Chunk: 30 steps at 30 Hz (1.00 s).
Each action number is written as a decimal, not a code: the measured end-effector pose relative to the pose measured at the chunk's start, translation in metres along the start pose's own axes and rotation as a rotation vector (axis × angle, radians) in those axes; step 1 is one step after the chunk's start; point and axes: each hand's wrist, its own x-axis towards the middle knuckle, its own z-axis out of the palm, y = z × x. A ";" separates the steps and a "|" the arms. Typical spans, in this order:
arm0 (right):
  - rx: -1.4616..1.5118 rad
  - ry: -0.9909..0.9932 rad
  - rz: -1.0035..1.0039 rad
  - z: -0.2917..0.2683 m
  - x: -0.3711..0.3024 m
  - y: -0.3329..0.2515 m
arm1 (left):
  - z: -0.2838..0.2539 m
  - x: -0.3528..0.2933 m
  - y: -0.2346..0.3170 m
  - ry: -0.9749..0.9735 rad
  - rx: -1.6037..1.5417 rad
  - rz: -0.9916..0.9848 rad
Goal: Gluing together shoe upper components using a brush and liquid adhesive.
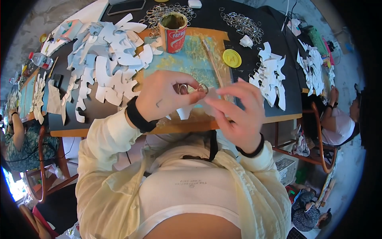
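Note:
Over the near edge of the work board, my left hand (pixel 167 93) is closed, its thumb and index finger pinching a metal ring (pixel 203 88). Another ring (pixel 183 89) shows within the curl of its fingers. My right hand (pixel 242 113) comes in from the right, its fingertips closed on a small pale strip (pixel 211 97) that meets the ring; motion blurs the strip. Below my hands, a white cut piece (pixel 184 112) partly shows at the board's edge. Behind them lies a blue-green board (pixel 191 59) smeared with dried yellow glue.
An open red can (pixel 174 34) stands on the board, near a yellow lid (pixel 232 58) and a flat stick (pixel 213 59). White cut pieces (pixel 107 59) pile up left; ringed pieces (pixel 270 75) lie right. Loose metal rings (pixel 242 26) sit behind. People (pixel 340 119) sit on both sides.

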 end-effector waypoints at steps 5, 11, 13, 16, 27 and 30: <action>-0.091 0.024 -0.007 0.028 -0.006 0.015 | 0.001 0.007 -0.006 -0.122 -0.152 0.009; -0.086 0.015 0.025 0.030 -0.006 0.020 | -0.001 0.006 -0.022 -0.263 -0.637 -0.288; 0.059 -0.012 0.113 0.029 -0.009 0.022 | -0.003 0.007 -0.021 -0.300 -0.744 -0.360; -0.046 -0.049 -0.026 0.028 -0.005 0.026 | 0.001 0.012 -0.020 -0.332 -0.749 -0.275; -0.023 0.075 -0.065 0.027 -0.007 0.025 | 0.018 0.025 -0.027 -0.338 -0.550 -0.119; 0.001 0.117 -0.049 0.024 -0.011 0.021 | 0.018 0.023 -0.023 -0.297 -0.578 -0.120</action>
